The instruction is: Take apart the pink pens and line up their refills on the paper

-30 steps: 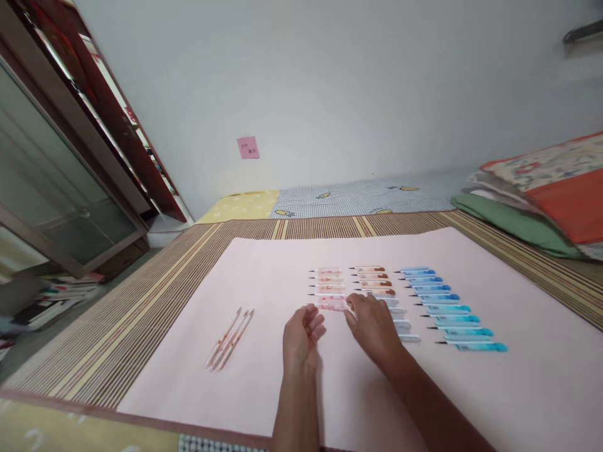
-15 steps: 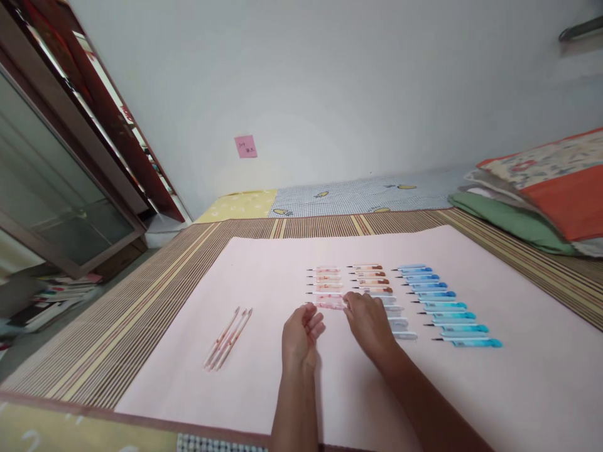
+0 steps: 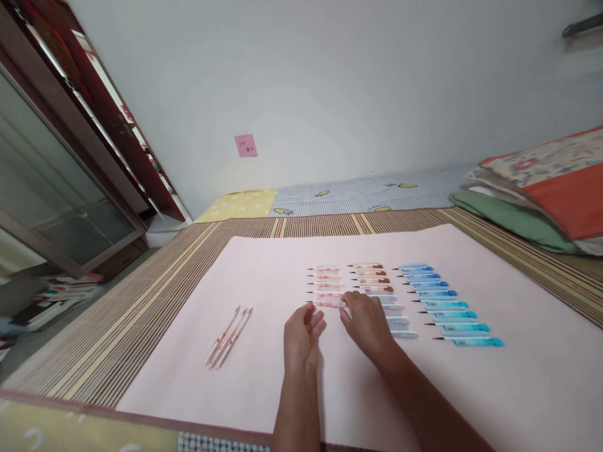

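Rows of slim pencil-like pieces with dark points lie on a pink sheet (image 3: 164,370). My left hand (image 3: 301,329), fingers loosely curled and partly apart, is by the pointed end of the nearest pink-patterned pencil (image 3: 328,304). At that pencil's other end is my right hand (image 3: 367,320), with thumb and index finger apart; whether a fingertip touches the pencil is hard to tell. Brown-ended pencils (image 3: 372,273) and grey ones (image 3: 400,322), partly covered by my right hand, form the middle column. Blue pencils (image 3: 445,304) make up the right column.
Three loose pink-patterned pencils (image 3: 230,339) lie slanted on the left of the sheet. Under the sheet is a striped mat (image 3: 155,276). Folded cloths (image 3: 527,220) are stacked at the right. A pink note (image 3: 245,145) is on the wall (image 3: 339,94).
My right thumb has moved off the end of the nearest pink-patterned pencil, and its fingers have parted. My left hand has hardly moved.
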Motion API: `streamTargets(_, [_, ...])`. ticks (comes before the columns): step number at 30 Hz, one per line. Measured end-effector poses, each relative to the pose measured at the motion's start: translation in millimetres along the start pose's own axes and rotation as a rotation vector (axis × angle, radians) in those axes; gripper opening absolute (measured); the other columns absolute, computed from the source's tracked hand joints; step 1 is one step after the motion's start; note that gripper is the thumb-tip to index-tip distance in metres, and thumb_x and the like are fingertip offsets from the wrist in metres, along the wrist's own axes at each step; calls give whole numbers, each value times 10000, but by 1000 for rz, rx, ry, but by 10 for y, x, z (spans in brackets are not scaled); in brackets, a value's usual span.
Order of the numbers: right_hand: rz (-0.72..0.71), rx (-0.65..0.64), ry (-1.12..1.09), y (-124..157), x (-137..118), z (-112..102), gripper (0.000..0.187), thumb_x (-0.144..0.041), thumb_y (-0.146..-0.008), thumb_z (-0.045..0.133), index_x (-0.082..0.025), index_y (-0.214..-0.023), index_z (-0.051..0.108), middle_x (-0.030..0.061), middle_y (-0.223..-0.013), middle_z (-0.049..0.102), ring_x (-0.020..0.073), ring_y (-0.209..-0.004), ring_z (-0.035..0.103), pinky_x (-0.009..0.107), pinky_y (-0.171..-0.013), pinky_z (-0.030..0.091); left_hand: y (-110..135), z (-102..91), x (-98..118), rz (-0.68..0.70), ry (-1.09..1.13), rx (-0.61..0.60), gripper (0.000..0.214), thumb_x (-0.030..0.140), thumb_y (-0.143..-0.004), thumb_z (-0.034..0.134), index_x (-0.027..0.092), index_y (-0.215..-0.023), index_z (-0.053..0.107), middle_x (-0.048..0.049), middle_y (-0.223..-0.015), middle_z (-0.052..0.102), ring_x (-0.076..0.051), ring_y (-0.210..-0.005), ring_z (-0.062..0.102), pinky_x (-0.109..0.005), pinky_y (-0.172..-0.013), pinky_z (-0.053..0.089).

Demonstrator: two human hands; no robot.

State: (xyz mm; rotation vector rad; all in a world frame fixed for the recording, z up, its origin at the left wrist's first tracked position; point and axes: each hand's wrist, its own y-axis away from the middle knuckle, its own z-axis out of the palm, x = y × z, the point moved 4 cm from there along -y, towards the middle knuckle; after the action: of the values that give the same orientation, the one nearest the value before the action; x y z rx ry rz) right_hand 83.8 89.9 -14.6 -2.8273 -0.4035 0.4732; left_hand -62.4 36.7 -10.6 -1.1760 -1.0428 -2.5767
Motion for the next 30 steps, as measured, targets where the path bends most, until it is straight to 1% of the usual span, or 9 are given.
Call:
streamTargets(9, [0,-23,18,-24,18,38,52,-152,-960,618,-186,-989,645,69,-1016,736,237,-966,664,349,-806,307,-13,11,-47,-28,4,3,174,164,-926,601,101,-818,722,-148,-1072,712,-181,-798,711,-287,-682,586])
streamTargets(22, [-2,-37,36,-27,2,42,64,-149,-978,595,-183,-989,648,68,-1006,729,239,-958,662,356,-809,309,-8,13,-42,-26,-15,-8,157,169,-922,603,108,-833,719,-136,-1096,704,-173,-793,705,-270,-657,578])
streamTargets(27, [4,-3,17,-5,22,31,54,-157,-964,620,-187,-1006,636,67,-1008,731,233,-963,663,347,-804,309,-26,4,-56,-23,-13,-5,154,180,-918,612,111,-835,722,-135,-1102,708,-174,-794,720,-271,-664,585])
streamTargets(30, [3,15,4,4,42,19,77,-139,-951,631,-191,-1007,637,61,-990,736,229,-942,666,345,-791,307,-49,-27,-34,5,18,24,153,183,-921,607,109,-842,716,-119,-1045,706,-172,-768,727,-263,-644,580])
